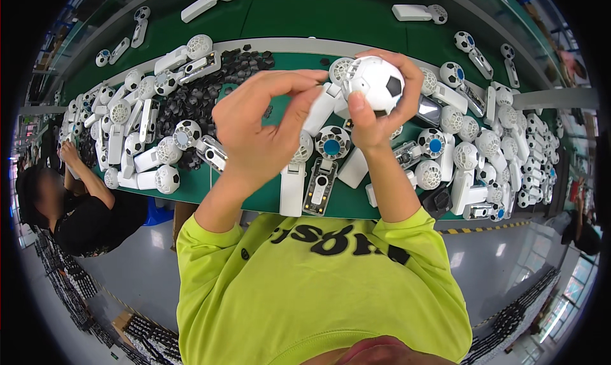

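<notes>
My right hand [389, 113] is wrapped round the ball-shaped head of a white handheld fan [373, 84] with black football patches. The fan is raised above the bench, its white handle slanting down to the left. Just left of it, my left hand [261, 120] is closed in a pinch, thumb and forefinger close to the fan. What lies between those fingertips is too small to make out. Below, a fan with a blue centre [331, 147] and an opened handle [321, 187] rests near the bench's front edge, with a plain white handle [293, 190] beside it.
Small black patches [191, 104] lie heaped at the left on the green bench [254, 196]. Many white football fans [493, 142] crowd the right side, and more [121, 113] the left. Beyond a rail, a green belt [305, 15] carries several fans. A co-worker [76, 206] sits at the left.
</notes>
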Demonstrator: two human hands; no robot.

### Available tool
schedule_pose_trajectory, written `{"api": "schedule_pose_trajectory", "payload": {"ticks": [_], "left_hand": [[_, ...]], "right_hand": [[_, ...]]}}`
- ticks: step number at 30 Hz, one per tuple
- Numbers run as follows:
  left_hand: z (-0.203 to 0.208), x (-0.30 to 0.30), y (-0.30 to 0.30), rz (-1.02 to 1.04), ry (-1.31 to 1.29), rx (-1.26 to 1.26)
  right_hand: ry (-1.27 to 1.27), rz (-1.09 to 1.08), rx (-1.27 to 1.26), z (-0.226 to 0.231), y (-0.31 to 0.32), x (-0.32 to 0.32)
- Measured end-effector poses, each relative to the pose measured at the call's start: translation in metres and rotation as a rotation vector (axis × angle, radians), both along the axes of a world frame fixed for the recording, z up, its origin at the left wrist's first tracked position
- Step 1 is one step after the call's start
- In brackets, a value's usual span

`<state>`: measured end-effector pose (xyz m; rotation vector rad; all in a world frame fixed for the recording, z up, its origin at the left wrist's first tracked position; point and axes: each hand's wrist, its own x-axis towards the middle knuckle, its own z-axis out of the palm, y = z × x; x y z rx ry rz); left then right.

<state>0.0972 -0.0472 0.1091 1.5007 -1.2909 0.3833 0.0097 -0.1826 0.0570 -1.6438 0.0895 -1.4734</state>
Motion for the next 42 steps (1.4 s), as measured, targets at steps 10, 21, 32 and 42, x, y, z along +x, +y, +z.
{"api": "schedule_pose_trajectory", "payload": {"ticks": [10, 21, 32, 42], "left_hand": [[-0.025, -0.037, -0.026, -0.544, 0.914, -0.262], [-0.016, -0.06, -0.018, -0.654, 1.437, -0.228], [-0.037, -0.055, -0.005, -0.804, 1.411, -0.267], [-0.047, -0.009, -0.008, -0.759, 1.494, -0.157]], "right_hand": [[-0.119, 0.046, -0.031, -0.001, 0.013, 0.002], [-0.031, -0.059, -0.246, -0.002, 0.014, 0.001], [-0.037, -0.144, -0.488, 0.002, 0.009, 0.002], [-0.026, 0.163, 0.016, -0.005, -0.003, 0.003]]}}
